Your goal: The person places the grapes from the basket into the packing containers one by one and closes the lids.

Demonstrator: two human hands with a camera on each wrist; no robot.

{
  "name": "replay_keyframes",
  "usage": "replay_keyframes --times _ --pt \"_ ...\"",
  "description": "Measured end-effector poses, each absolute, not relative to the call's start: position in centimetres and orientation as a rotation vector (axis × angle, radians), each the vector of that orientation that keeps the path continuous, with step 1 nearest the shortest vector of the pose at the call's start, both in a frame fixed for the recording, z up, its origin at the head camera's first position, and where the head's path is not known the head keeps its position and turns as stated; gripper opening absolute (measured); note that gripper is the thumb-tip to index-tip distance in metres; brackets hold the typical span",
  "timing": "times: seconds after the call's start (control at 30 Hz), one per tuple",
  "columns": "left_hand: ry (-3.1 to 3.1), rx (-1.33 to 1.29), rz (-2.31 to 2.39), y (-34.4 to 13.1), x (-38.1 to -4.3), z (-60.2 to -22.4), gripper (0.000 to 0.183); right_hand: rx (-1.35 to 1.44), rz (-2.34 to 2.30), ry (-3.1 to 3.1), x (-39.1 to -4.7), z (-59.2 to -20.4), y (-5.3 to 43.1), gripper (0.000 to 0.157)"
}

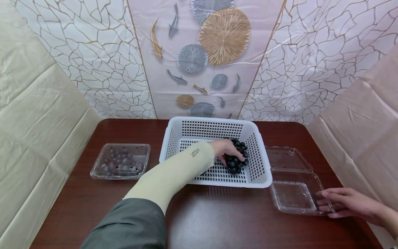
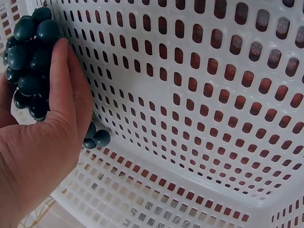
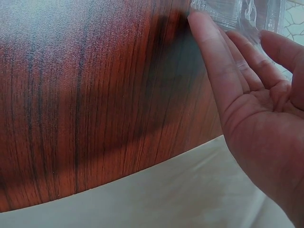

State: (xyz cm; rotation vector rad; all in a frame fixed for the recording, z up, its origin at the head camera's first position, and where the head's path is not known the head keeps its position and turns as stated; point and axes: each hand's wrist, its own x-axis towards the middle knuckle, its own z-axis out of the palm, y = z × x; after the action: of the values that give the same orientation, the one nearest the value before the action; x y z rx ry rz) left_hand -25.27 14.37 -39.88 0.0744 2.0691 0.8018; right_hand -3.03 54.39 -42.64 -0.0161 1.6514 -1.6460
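My left hand [image 1: 227,148], in a cream sleeve, reaches into the white plastic basket [image 1: 169,138] and grips a bunch of dark grapes [image 1: 234,165] at its right side. The left wrist view shows the fingers curled round the grapes [image 2: 29,59], with a few more below the hand. At the right, an opened clear plastic clamshell box [image 1: 290,195] lies with its lid folded back. My right hand [image 1: 348,204] is at its near right corner, fingers extended along the wall. In the right wrist view, the fingertips overlap the clear box [image 3: 223,12].
A closed clear box [image 1: 121,162] with reddish grapes inside stands left of the basket. The dark red-brown table [image 1: 214,214] ends at cloth-covered walls on the left, right and back.
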Motion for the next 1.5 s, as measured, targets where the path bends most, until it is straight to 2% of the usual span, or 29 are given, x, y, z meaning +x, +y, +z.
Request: replay_keyframes --times 0.3,0.67,0.9,1.07,1.3,1.5 --pt "2.038 0.120 0.940 13.9 -25.3 -41.3 0.072 -0.027 -1.673 1.593 -3.0 -42.8 54.4 0.055" --pt "1.947 0.149 0.859 13.3 -25.9 -39.6 0.067 -0.022 -1.664 1.611 -3.0 -42.7 54.4 0.055" --pt "1.887 0.175 0.924 13.2 -26.0 -40.0 0.065 -0.014 -1.655 1.634 -2.8 -42.6 54.4 0.055" --pt "1.905 0.189 0.952 13.1 -25.3 -39.2 0.070 -0.003 -1.652 1.635 -2.9 -42.6 54.5 0.054" --pt "1.999 0.105 0.874 14.3 -24.9 -39.1 0.095 -0.022 -1.650 1.644 -2.9 -42.6 54.3 0.054" --pt "2.033 0.113 0.842 14.7 -25.0 -39.5 0.081 -0.038 -1.649 1.641 -3.0 -42.7 54.1 0.055"
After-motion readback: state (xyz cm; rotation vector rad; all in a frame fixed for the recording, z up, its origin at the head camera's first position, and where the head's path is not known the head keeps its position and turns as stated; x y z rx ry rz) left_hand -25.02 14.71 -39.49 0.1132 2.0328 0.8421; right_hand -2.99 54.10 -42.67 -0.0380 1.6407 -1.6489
